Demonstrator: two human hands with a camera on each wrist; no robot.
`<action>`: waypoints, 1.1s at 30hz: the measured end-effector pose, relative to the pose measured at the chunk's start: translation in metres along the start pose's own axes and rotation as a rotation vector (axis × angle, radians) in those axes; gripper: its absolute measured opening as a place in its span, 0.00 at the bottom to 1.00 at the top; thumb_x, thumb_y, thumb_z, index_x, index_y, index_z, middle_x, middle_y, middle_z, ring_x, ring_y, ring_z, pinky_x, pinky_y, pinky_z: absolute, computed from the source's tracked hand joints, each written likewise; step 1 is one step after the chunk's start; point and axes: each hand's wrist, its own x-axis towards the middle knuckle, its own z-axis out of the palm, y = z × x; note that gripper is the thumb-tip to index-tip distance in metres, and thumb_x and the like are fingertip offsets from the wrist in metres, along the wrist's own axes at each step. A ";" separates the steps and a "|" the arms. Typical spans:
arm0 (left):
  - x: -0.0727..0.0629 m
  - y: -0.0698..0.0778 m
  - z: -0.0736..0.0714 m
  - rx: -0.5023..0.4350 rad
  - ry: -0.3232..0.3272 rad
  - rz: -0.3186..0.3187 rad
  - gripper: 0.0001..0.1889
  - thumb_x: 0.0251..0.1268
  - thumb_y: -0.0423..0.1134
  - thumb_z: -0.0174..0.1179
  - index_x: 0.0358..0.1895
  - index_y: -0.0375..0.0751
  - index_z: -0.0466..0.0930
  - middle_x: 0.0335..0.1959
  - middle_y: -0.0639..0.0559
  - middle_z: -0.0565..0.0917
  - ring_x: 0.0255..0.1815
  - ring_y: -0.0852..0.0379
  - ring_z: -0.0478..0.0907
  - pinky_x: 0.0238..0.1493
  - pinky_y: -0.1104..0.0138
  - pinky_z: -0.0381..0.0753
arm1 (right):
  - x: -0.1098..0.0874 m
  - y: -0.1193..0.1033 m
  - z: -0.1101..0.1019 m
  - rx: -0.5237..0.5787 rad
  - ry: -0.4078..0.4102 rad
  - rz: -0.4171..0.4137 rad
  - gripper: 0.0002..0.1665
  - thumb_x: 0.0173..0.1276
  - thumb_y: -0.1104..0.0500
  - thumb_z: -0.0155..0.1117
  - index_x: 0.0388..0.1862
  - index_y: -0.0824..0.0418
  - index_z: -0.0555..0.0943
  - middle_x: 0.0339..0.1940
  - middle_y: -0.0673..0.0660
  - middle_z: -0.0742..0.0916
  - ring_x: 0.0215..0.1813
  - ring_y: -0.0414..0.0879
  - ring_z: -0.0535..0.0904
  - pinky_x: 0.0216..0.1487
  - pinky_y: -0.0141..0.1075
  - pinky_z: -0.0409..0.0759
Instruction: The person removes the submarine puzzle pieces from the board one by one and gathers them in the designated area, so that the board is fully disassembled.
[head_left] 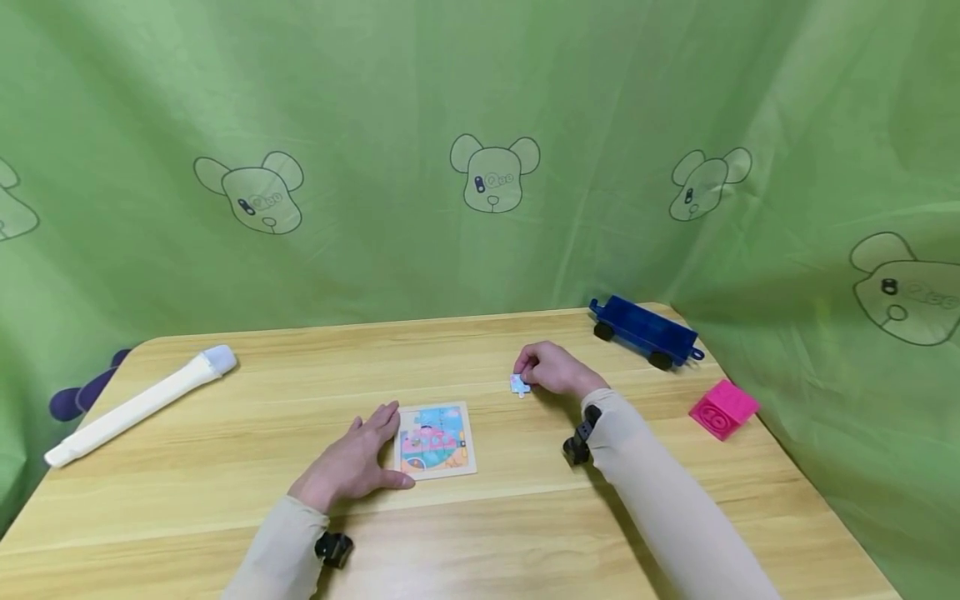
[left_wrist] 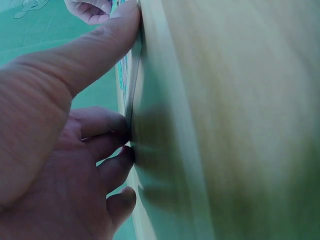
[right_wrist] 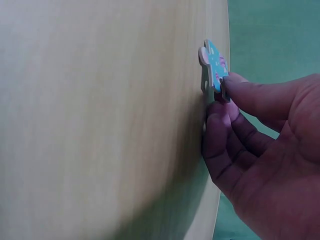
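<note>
The thin, knobbed jigsaw piece [head_left: 517, 385] was pinched at one edge by the right hand [head_left: 557, 368], right of and beyond the puzzle tray [head_left: 468, 450], seemingly to leave its printed face uncovered. The left hand [head_left: 354, 460], spread wide, touched the pale-rimmed tray's left side, probably steadying it on the wood-grained bench [head_left: 300, 375]. Farther right of the tray sat a blue wagon [head_left: 645, 329] and an embossed pink block [head_left: 723, 408].

Pink-and-blue puzzle [head_left: 433, 440] on a tan wood-grain counter [head_left: 517, 533]; right of it, navy wagon [head_left: 645, 328], magenta block [head_left: 723, 410]; behind it, green curtain [head_left: 375, 225] with cartoon animal-head outlines.
</note>
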 end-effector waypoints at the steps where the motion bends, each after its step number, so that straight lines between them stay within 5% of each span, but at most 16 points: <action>1: 0.000 0.000 0.000 -0.001 0.000 0.000 0.51 0.52 0.51 0.74 0.74 0.28 0.57 0.78 0.40 0.51 0.78 0.44 0.46 0.75 0.49 0.46 | -0.001 0.000 0.000 -0.003 0.000 0.000 0.08 0.64 0.74 0.57 0.36 0.65 0.81 0.31 0.56 0.82 0.35 0.48 0.74 0.40 0.37 0.74; 9: 0.000 0.001 0.000 0.003 -0.001 -0.001 0.51 0.52 0.51 0.74 0.73 0.28 0.57 0.78 0.39 0.51 0.78 0.44 0.46 0.75 0.49 0.46 | -0.003 0.001 0.001 -0.039 0.055 -0.020 0.03 0.66 0.69 0.62 0.38 0.65 0.80 0.33 0.55 0.81 0.37 0.48 0.74 0.42 0.38 0.75; 14: 0.001 0.002 0.000 0.007 -0.008 -0.013 0.51 0.52 0.51 0.74 0.73 0.28 0.57 0.78 0.40 0.51 0.78 0.44 0.45 0.75 0.49 0.46 | -0.005 -0.016 0.009 -0.043 0.098 -0.073 0.03 0.68 0.68 0.61 0.40 0.65 0.79 0.34 0.55 0.81 0.39 0.48 0.76 0.43 0.39 0.77; 26: -0.002 0.004 -0.001 0.022 -0.017 -0.013 0.50 0.54 0.52 0.73 0.74 0.28 0.57 0.78 0.39 0.50 0.77 0.42 0.46 0.73 0.48 0.53 | -0.008 -0.079 0.061 -0.094 -0.100 -0.330 0.06 0.66 0.66 0.66 0.41 0.62 0.81 0.35 0.50 0.81 0.39 0.42 0.77 0.44 0.34 0.79; 33: -0.007 0.012 -0.002 0.112 0.028 0.099 0.45 0.55 0.50 0.72 0.71 0.27 0.63 0.76 0.39 0.57 0.76 0.42 0.52 0.71 0.49 0.58 | -0.001 -0.090 0.081 -0.177 -0.158 -0.354 0.09 0.65 0.65 0.69 0.43 0.59 0.82 0.37 0.50 0.78 0.39 0.41 0.74 0.43 0.32 0.77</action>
